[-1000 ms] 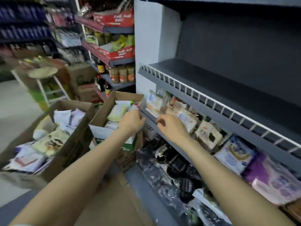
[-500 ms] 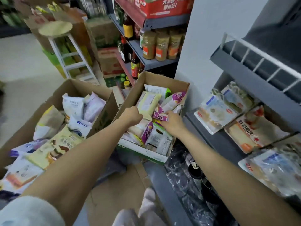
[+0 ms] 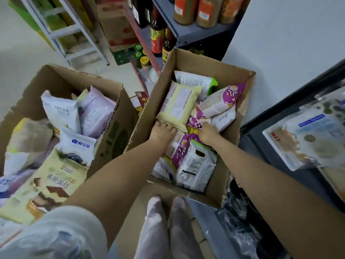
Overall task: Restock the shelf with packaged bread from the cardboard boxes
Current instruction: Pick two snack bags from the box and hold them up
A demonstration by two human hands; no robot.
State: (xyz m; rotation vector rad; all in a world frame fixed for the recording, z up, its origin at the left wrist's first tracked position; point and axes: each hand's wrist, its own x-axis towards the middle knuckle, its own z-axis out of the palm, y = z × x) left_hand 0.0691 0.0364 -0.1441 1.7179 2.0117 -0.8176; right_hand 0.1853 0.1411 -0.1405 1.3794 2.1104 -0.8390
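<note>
Bread packs fill the cardboard box (image 3: 220, 70) beside the shelf (image 3: 280, 116). Both hands have dropped from the shelf into it: the left hand (image 3: 162, 130) grips a yellow pack (image 3: 180, 104), the right hand (image 3: 208, 132) pinches a purple pack (image 3: 222, 101), so another load looks ready.

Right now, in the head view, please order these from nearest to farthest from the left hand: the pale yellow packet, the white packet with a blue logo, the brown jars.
From the left hand:
1. Pale yellow packet, under its fingers, right box.
2. White packet with a blue logo, left box.
3. Brown jars, top shelf.
</note>
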